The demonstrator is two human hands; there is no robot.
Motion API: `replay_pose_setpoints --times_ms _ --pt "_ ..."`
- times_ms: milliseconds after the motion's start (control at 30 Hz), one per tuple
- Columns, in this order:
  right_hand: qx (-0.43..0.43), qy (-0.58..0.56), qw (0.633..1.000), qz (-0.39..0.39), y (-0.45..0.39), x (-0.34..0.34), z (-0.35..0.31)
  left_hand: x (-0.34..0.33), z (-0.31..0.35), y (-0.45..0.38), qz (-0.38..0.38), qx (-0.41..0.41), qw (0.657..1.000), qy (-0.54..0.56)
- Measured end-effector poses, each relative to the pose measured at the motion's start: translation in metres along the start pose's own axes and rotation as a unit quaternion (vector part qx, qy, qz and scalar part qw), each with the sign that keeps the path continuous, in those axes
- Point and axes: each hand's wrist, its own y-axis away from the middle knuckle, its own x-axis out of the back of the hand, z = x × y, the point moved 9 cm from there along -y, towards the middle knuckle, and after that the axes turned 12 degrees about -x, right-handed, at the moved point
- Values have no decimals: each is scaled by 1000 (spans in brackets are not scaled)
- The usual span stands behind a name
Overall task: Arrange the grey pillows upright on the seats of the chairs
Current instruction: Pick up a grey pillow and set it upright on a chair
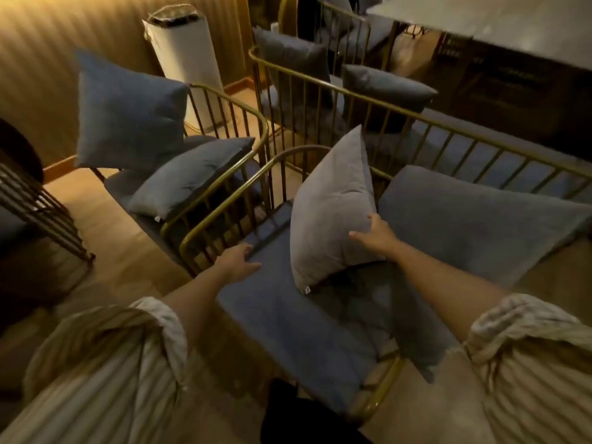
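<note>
The right hand (373, 233) is laid flat against the right edge of a light grey square fabric pillow (331, 213), fingers spread and loosely wrapped around its side, so the pillow is propped up on one corner on the blue-grey padded seat cushion (288, 318) of the nearest gold metal-barred chair (224, 216). The pillow is tilted, more diamond than square, with its lower corner dug into the cushion and its top corner pointed up toward the chair's back rail. The left hand (238, 262) is rested open, palm down, on the seat's left edge, right next to the curved gold armrest, with nothing gripped in it. Just to the right, a bigger dark grey pillow (474, 219) is seen lying slanted, leaned against the gold bars behind it. Over on the left, a second gold chair (243, 129) is loaded with two more grey pillows: one blue-grey pillow (128, 113) stood upright against the back and a smaller grey pillow (192, 176) slumped low on the seat. Further back, more dark pillows (384, 88) are piled in another barred chair, pretty blurry though. A tall white cylindrical appliance (182, 59) is parked by the ribbed wall. Rolled-up striped beige sleeves (153, 341) are worn on both arms.
</note>
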Motion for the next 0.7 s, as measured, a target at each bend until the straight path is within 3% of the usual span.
replay_pose_setpoints --times_ms 200,500,600,700 --pt "-103 -77 987 100 -37 -4 -12 -41 -32 -99 -82 41 994 55" --pt "-121 5 956 267 -63 -7 -4 -122 -50 -210 -94 139 965 204" --pt "-109 4 952 286 -71 -6 3 -144 -42 -234 -75 197 938 276" --pt "-99 -3 951 293 -76 -7 5 -163 -32 -252 -50 259 883 388"
